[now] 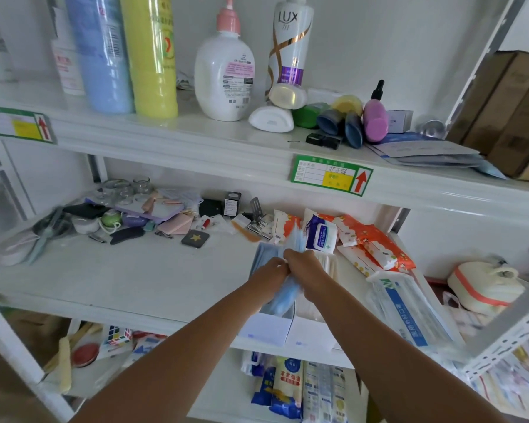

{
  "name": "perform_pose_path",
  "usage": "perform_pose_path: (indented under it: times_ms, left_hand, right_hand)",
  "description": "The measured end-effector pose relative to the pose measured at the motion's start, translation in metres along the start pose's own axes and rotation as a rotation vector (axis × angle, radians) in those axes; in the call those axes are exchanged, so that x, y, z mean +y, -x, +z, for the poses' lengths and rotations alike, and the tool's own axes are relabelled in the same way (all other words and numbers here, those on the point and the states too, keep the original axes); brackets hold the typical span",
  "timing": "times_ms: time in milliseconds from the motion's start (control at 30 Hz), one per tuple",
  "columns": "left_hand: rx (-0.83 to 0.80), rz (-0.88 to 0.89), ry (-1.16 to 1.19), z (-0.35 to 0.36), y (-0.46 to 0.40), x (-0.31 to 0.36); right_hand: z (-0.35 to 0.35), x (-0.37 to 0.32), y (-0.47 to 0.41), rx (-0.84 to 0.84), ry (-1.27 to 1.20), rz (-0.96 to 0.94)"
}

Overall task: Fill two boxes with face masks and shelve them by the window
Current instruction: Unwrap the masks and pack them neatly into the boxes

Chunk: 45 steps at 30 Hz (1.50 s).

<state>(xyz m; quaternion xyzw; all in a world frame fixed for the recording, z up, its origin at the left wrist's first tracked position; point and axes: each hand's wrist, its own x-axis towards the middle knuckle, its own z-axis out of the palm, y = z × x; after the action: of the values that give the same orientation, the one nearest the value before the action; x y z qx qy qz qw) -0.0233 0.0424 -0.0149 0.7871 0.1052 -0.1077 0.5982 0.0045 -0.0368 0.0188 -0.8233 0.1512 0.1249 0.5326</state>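
A bunch of blue masks [283,296] is gripped by both hands together, directly above the left box [268,329]. The left hand [271,271] is closed on the bunch from the left; the right hand [304,265] is closed on it from the right, fingertips nearly touching the left hand. The bunch's long axis is seen to run roughly vertical, its lower end already inside the left box's open mouth and its upper end fanning above the hands. Both hands are about equally near that box; the right box [313,334] lies just beside it, under the right forearm.

Counts: two white boxes, side by side at the shelf's [119,282] front edge, touching. The right box is seen to hold white masks [329,265]; how full it is cannot be told. Number of blue masks in the bunch: not countable, blurred. One sealed mask pack [409,312] lies right of the right box.

Judged step: pressing the bunch down into the left box. The push would need to run straight down along the bunch's axis.
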Motion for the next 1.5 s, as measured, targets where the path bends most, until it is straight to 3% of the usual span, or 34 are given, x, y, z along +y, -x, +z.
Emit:
perform_pose_path:
  times_ms: [267,367,733,867,967,1167,1267,1400,1500]
  left_hand:
    - [0.016,-0.010,-0.107,0.004,-0.007,-0.002]
    - [0.049,-0.060,-0.287,0.006,-0.012,-0.002]
    - [0.202,0.193,-0.661,-0.002,0.009,-0.010]
    - [0.449,0.228,-0.556,-0.009,0.013,-0.011]
    - [0.449,0.114,-0.633,-0.013,0.010,-0.019]
    - [0.408,-0.050,-0.505,-0.014,0.010,-0.036]
    - [0.372,-0.094,-0.339,-0.019,0.006,-0.042]
    - [0.309,-0.150,-0.138,-0.024,0.006,-0.045]
    - [0.263,-0.183,-0.100,-0.024,0.005,-0.049]
  right_hand:
    - [0.002,0.005,-0.007,-0.022,0.060,0.001]
    - [0.004,0.005,-0.008,-0.002,0.183,-0.046]
    - [0.008,0.009,-0.002,0.027,0.396,-0.219]
    - [-0.001,0.010,-0.003,0.077,0.364,-0.272]
    - [-0.007,0.016,-0.001,0.059,0.401,-0.324]
    - [-0.018,0.029,0.003,0.107,0.342,-0.404]
    - [-0.026,0.031,0.003,0.098,0.349,-0.325]
    - [-0.032,0.032,0.008,-0.104,0.391,-0.073]
    - [-0.032,0.037,0.011,-0.110,0.438,-0.038]
